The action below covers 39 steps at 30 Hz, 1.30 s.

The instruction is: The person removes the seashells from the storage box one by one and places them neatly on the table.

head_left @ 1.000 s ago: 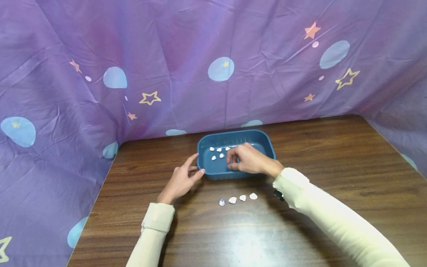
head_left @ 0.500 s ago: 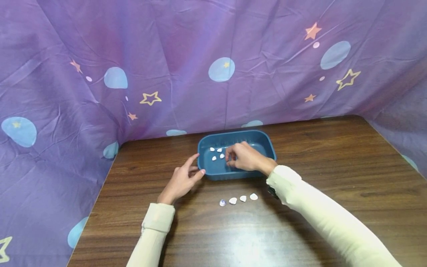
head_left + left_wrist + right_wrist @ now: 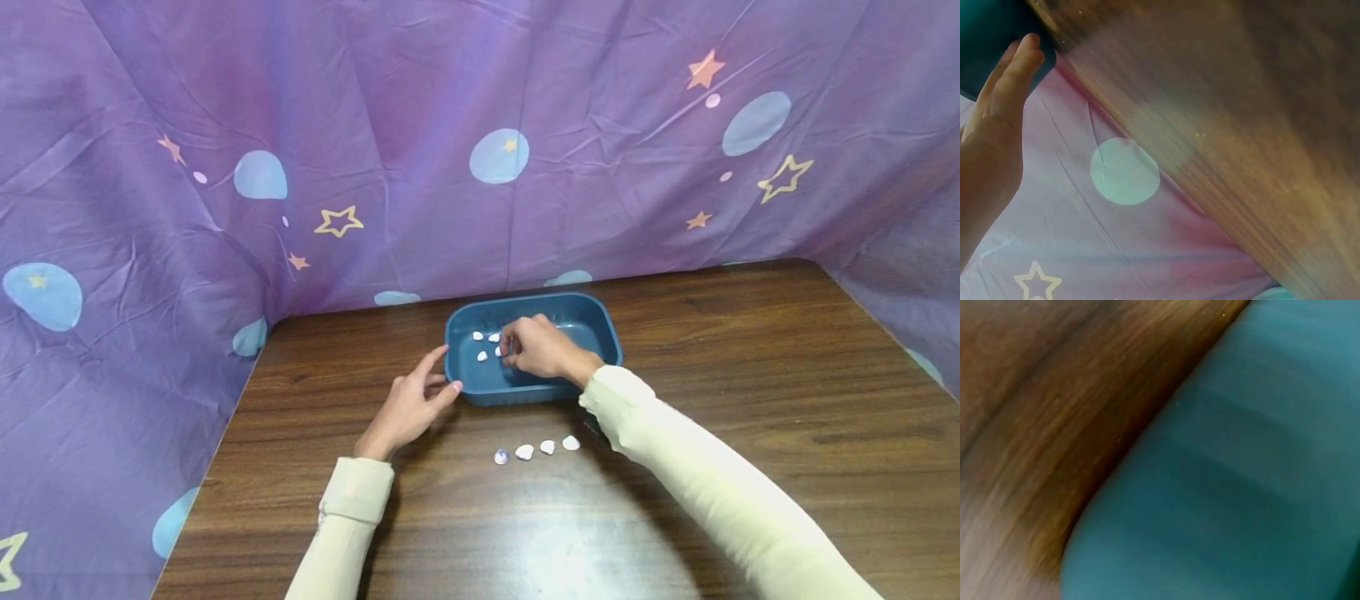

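Note:
In the head view a blue plastic basin (image 3: 480, 397) holds several small white shells (image 3: 482, 357) at its left end. My right hand (image 3: 542, 348) reaches over the front rim, its fingers bent down. Thumb and fingertips pinch at a white shell (image 3: 498, 352) that they partly cover. My left hand (image 3: 407, 410) lies against the basin's left side, fingers spread and fairly straight, thumb on the front corner. The left wrist view shows that hand (image 3: 1007, 106) touching the basin's outer wall (image 3: 979, 37). Only the basin wall (image 3: 1210, 487) and wood appear in the right wrist view.
On the brown wooden table (image 3: 315, 367), several more shells (image 3: 525, 452) form a row in front of the basin. A purple curtain (image 3: 420, 125) with stars and blue spots hangs behind the table and along its sides.
My right hand has moved left inside the basin, toward the shells at its left end. The back-row shell nearest the hand is out of sight now. My left hand stays put.

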Available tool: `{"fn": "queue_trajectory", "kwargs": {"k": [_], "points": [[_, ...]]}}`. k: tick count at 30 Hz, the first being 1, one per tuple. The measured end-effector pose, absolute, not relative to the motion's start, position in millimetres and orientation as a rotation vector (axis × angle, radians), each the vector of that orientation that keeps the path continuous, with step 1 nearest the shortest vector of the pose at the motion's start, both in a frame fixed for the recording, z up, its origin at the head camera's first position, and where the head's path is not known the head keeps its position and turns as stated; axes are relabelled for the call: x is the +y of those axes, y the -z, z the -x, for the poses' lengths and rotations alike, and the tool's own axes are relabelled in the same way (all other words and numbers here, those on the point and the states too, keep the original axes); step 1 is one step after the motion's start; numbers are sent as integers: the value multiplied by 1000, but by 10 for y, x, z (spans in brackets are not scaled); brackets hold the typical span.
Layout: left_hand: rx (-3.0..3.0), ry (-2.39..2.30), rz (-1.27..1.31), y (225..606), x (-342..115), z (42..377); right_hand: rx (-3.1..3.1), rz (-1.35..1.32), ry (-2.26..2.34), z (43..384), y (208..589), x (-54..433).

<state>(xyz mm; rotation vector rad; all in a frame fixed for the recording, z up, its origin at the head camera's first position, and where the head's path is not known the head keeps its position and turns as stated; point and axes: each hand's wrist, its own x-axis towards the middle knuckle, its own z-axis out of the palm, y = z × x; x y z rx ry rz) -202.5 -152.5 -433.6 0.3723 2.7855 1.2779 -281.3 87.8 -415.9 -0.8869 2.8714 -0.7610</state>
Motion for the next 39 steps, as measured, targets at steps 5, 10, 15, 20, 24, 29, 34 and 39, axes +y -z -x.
{"fn": "queue_trajectory", "kwargs": {"k": [5,10,15,20,24,29,34,39], "points": [[2781,-1291,-379,4351,-1525,2025,2877,846,758,2855,4211,845],[2774,-1292,-362,4357,-1521,2019,2879,802,760,2885,4261,829],[2771,-1292,-357,4361,-1517,2018,2879,751,756,2909,4268,814],[2777,-1288,-351,4345,-1511,2014,2876,730,740,2937,4272,812],[2783,-1284,-354,4346,-1510,2019,2874,725,717,2950,4282,806],[2790,-1269,-357,4349,-1513,2024,2878,704,665,2965,4286,787],[2791,-1260,-349,4336,-1512,2022,2871,681,616,2971,4257,767],[2788,-1261,-346,4322,-1512,2026,2866,667,573,2978,4240,760]]}}
